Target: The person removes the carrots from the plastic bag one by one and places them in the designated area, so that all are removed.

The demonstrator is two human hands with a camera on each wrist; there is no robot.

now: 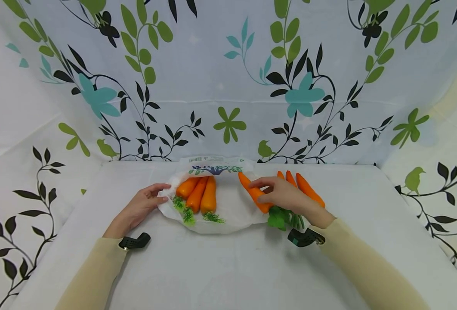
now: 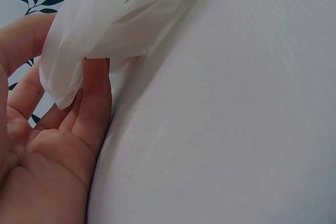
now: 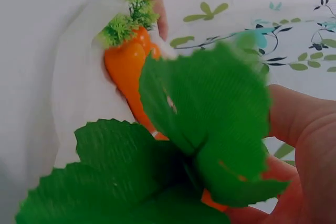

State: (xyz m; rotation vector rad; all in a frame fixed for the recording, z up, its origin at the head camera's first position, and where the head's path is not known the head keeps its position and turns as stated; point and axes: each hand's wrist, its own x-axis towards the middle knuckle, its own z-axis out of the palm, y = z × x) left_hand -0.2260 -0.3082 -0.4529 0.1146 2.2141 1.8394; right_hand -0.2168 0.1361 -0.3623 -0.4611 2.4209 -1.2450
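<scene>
A white plastic bag with printing at its top lies on the table. My left hand grips the bag's left edge, and in the left wrist view the thin film bunches between thumb and fingers. Several orange toy carrots with frilly green tops lie at the bag's left part. My right hand holds another orange carrot slanted over the bag's right side. Broad green leaves fill much of the right wrist view and partly hide that hand's fingers.
More orange carrots lie to the right, partly behind the right hand, with green stems below it. A leaf-patterned cloth stands behind the white table. Black wrist devices are strapped on both wrists.
</scene>
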